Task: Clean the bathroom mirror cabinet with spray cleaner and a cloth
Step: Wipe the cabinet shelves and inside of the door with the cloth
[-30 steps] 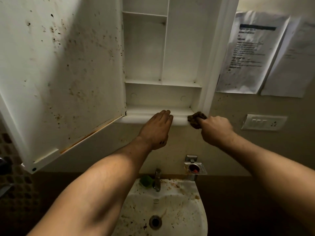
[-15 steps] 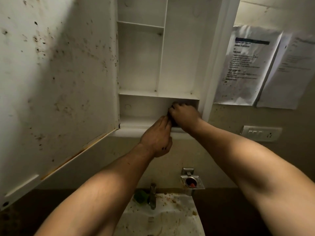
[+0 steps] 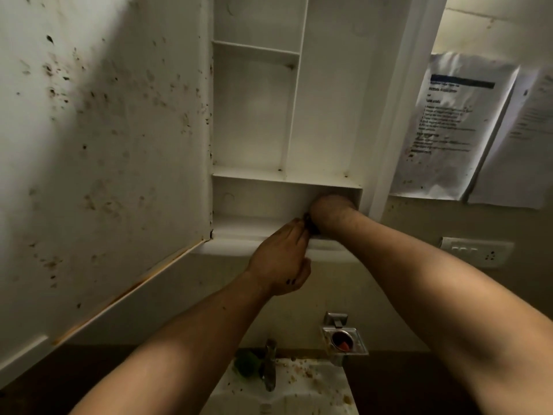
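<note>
The white mirror cabinet [image 3: 254,115] hangs open on the wall, its shelves bare. Its door [image 3: 104,145] swings out to the left, the inner face speckled with brown stains. My right hand [image 3: 330,212] reaches into the lowest compartment at its right end and grips a dark brown cloth [image 3: 308,223], of which only a small edge shows. My left hand [image 3: 279,257] rests with straight fingers on the cabinet's bottom front ledge [image 3: 233,245], fingertips touching the cloth. No spray cleaner is in view.
Below stands a dirty white sink [image 3: 299,390] with a metal tap [image 3: 269,366] and a green object [image 3: 247,363] beside it. A metal soap dish [image 3: 344,339] is fixed to the wall. Paper notices [image 3: 449,124] and a switch plate [image 3: 475,251] are on the right.
My right hand moved with the cloth from outside the cabinet's right bottom corner into the lowest compartment. My view tilted up and closer; the left hand stayed on the ledge.
</note>
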